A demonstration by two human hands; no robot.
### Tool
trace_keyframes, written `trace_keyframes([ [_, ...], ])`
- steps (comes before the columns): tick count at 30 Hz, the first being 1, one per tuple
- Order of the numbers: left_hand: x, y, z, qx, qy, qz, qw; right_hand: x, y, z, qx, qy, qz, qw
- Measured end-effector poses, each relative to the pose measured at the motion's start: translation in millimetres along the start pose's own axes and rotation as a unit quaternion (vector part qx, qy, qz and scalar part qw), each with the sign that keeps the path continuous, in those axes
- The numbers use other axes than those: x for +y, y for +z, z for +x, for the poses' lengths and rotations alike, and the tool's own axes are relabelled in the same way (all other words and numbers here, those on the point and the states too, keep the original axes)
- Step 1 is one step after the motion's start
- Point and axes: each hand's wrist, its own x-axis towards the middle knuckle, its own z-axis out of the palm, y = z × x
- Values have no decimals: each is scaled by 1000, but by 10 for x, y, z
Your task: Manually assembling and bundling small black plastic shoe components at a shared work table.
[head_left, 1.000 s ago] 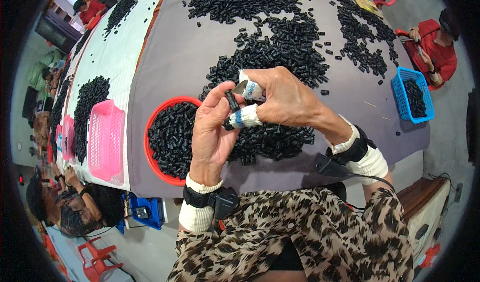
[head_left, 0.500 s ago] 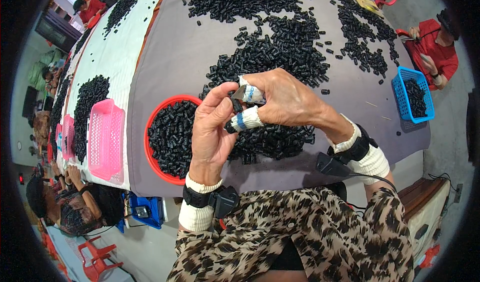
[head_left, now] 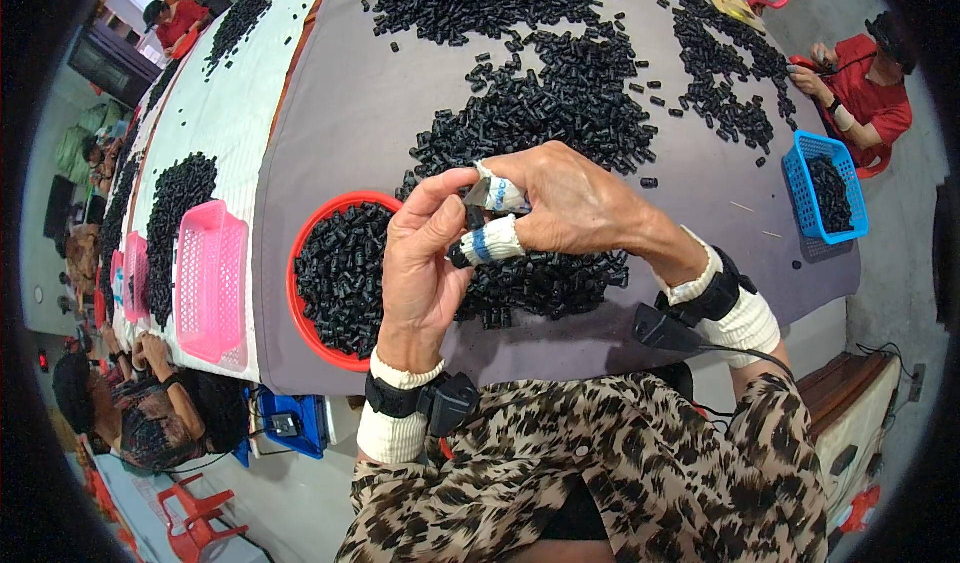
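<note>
- Where the two hands meet above the near edge of the grey tabletop (head_left: 330,133), a small black cylindrical piece (head_left: 462,255) is pinched between them.
- The left hand (head_left: 420,273) is raised with its palm turned toward the right, and its thumb and forefinger are closed toward the taped fingers of the right hand (head_left: 570,203).
- Two fingertips of the right hand are wrapped in white tape with blue marks; the grip of these fingers is closed on a small dark piece, which is mostly hidden, so its exact shape cannot be told.
- A red round basin (head_left: 305,263) filled with black pieces is seen just left of the left hand, at the near edge of the tabletop.
- A heap of black cylindrical pieces (head_left: 560,113) is spread over the tabletop beyond and beneath the hands, with loose pieces scattered around it.
- A black band with a small black device (head_left: 450,403) is worn on the left wrist over a white cuff, and a like device (head_left: 665,328) with a cable is worn on the right wrist.
- A pink basket (head_left: 210,283) is lying on the neighbouring white tabletop to the left, beside another heap of black pieces.
- A blue basket (head_left: 825,188) holding black pieces is set at the far right corner, near a person in red (head_left: 870,78).
</note>
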Motion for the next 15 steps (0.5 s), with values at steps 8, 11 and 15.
trace_keyframes([
  [8,19,76,-18,24,-3,22,999,-22,-8,-16,-19,-4,27,999],
  [11,42,92,-33,26,-5,31,999,3,20,-17,-16,-12,27,999],
  [15,54,97,-38,23,-12,38,999,47,31,-27,-27,-11,3,1000],
])
